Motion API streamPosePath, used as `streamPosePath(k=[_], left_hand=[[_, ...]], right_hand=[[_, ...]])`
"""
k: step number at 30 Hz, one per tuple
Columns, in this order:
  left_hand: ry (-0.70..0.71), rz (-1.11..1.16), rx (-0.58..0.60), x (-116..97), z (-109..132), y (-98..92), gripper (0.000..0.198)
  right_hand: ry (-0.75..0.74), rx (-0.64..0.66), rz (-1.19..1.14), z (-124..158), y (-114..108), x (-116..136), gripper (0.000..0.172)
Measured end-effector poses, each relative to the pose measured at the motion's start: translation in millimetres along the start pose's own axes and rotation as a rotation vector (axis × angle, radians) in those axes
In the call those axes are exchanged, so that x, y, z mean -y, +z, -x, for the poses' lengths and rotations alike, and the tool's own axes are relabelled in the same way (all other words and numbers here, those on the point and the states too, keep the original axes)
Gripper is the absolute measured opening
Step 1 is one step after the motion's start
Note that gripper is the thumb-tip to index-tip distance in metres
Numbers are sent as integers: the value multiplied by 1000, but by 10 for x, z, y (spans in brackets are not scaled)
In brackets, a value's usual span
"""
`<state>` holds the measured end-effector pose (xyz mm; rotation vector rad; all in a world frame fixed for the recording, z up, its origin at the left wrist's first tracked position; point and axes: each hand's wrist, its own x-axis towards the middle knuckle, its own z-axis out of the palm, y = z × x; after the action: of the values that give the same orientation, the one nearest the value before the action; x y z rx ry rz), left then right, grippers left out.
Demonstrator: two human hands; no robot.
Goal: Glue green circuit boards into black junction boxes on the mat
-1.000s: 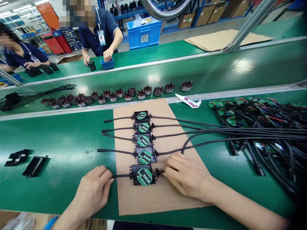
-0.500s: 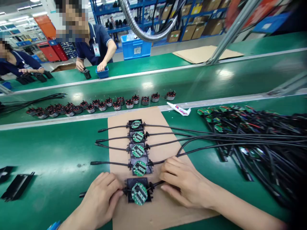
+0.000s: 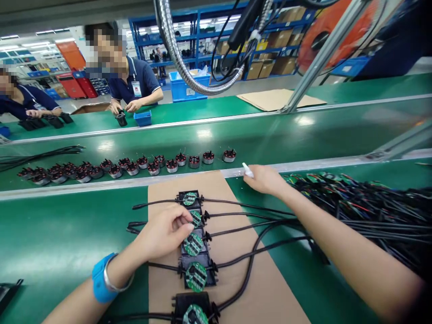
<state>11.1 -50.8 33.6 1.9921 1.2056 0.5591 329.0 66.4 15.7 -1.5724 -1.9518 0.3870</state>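
Several black housings with round green circuit boards [image 3: 196, 275] and black cables lie in a column on a brown cardboard sheet [image 3: 232, 252]. My left hand [image 3: 165, 231], wearing a blue wristband, rests with curled fingers on the second and third housings from the top. My right hand [image 3: 265, 179] reaches to the far edge of the bench and closes on a small white glue tube [image 3: 247, 169], whose tip sticks out of the fingers.
A tangled pile of black cables with green boards [image 3: 371, 202] lies at the right. A row of small motor stators [image 3: 135, 165] sits on the conveyor belt [image 3: 303, 135]. Two people work across the belt beside a small blue bin [image 3: 142, 118]. A flexible metal hose [image 3: 182, 63] hangs overhead.
My right hand left the nearest housing's cable and reached far to grasp the glue tube. My left hand moved up the column onto the upper housings. The view tilted upward.
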Motion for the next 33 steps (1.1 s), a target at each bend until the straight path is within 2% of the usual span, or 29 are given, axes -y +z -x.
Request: streamPosePath(k=[2, 5, 8, 10, 13, 15, 21, 24, 26, 33], left_hand=[[-25, 63, -8, -27, -92, 101, 18], [31, 161, -67, -96, -150, 272, 33], [111, 269, -151, -138, -136, 374, 32], [122, 323, -197, -126, -109, 376, 29], [60, 402, -224, -73, -82, 314, 30], [3, 479, -220, -33, -89, 266, 33], [-44, 523, -189, 58, -118, 182, 39], [-15, 492, -201, 75, -85, 148, 36], [8, 474, -210, 73, -63, 131, 35], [24, 477, -167, 31, -12, 127, 32]], right_hand=[[26, 52, -32, 133, 60, 280, 32], [31, 86, -165, 358, 225, 820, 24], [38, 76, -490, 508, 402, 1273, 24], [43, 110, -692, 553, 471, 1436, 29], [-15, 210, -880, 575, 481, 1498, 33], [-77, 262, -874, 581, 444, 1482, 32], [-174, 352, -422, 599, 287, 1468, 22], [-291, 426, -298, 621, 302, 1476, 29], [-337, 422, -343, 643, 357, 1464, 31], [-353, 358, -583, 715, 520, 1431, 37]])
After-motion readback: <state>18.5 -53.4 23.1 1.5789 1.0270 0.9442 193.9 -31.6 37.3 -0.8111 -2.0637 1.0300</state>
